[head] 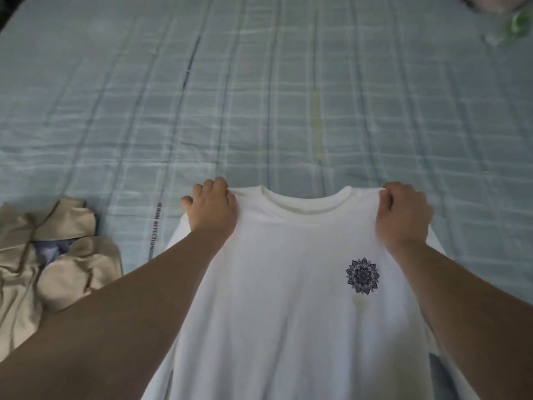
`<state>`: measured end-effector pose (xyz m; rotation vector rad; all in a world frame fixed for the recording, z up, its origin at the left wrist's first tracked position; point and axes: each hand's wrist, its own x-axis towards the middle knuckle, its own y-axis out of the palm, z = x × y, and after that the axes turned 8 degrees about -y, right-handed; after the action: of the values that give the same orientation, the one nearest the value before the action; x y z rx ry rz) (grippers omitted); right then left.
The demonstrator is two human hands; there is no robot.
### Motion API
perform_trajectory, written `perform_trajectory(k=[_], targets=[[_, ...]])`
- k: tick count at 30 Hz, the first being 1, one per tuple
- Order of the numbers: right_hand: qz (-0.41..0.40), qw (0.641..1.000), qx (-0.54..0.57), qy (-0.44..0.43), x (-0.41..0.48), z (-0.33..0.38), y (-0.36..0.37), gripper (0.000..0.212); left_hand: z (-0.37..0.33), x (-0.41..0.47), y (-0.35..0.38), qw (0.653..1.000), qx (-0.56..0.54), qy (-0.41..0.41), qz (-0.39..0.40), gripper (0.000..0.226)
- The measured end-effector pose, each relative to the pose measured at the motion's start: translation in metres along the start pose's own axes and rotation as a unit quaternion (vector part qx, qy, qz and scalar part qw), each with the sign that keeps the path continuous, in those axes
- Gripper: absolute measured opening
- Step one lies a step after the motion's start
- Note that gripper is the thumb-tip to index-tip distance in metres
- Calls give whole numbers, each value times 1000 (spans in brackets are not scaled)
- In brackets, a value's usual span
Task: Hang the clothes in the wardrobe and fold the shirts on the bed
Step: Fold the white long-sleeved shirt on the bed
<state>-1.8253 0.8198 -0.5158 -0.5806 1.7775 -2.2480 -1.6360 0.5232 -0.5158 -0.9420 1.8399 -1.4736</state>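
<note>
Left grip point(212, 210) and right grip point(403, 215) pinch the shoulders of the white printed T-shirt point(288, 298); uneven lowering onto the blue checked bed point(259, 111) risks creases.

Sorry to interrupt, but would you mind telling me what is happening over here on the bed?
A person is holding a white T-shirt by its shoulders over the blue checked bed sheet. The left hand grips the fabric on one side of the collar and the right hand grips the other, so the shirt is spread out, front up, not yet folded. A crumpled beige garment lies on the bed to the left.
</note>
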Motion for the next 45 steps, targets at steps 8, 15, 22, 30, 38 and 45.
perform_trajectory(k=[8,15,22,30,38,45], targets=[[-14,1000,-2,-24,33,-21,55,12,-13,40,52,1000,10,26,-13,16],[-27,999,-19,-20,28,-27,77,19,-5,39,80,998,6,37,-43,24],[77,996,-20,-50,9,-17,45,43,-7,21,53,999,-4,47,21,37],[39,988,112,-102,-138,19,-27,47,17,-99,-3,981,-77,163,73,55],[160,970,180,24,-365,7,-84,45,125,-294,-41,963,-114,136,203,54],[171,930,183,270,-457,-10,-113,44,190,-401,-61,952,-142,-63,263,44]])
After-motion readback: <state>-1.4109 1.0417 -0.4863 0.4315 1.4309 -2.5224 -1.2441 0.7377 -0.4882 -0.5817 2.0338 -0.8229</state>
